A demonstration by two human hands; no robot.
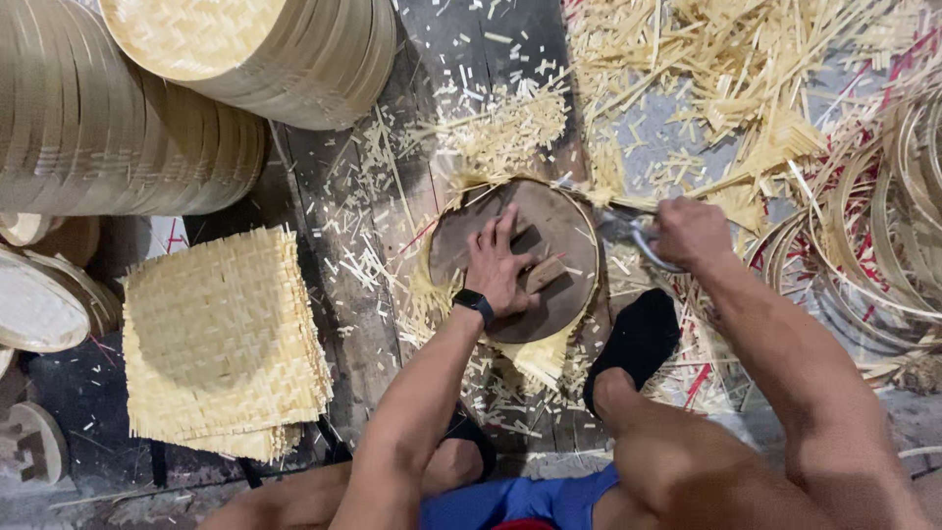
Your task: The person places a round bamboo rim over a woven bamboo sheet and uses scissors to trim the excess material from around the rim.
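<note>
Woven bamboo mat [535, 358], its frayed yellow edges sticking out on all sides, lies on the wooden floor [343, 324] beneath a round dark wooden disc [569, 221] that covers most of it. The person's left hand [498, 270], a black watch [474, 303] on the wrist, presses flat on the disc with fingers [496, 231] spread, beside a small wooden block handle [545, 273] fixed to the disc's top. The right hand [692, 231] sits at the disc's right edge, its fingers closed around the handles of metal shears [633, 236], whose blades meet the mat's rim there. A foot in a black sock [638, 339] rests just below the disc, touching the mat's lower right fringe.

Bamboo offcuts [500, 128] litter the floor above and around the disc, thickest at top right. To the left lies a stack of square woven mats [221, 339], well apart from the disc. Stacks of round bamboo trays [294, 54] fill the upper left corner, and loose bamboo hoops [883, 226] are piled at the right edge. Blue shorts [520, 496] show at the bottom between the knees.
</note>
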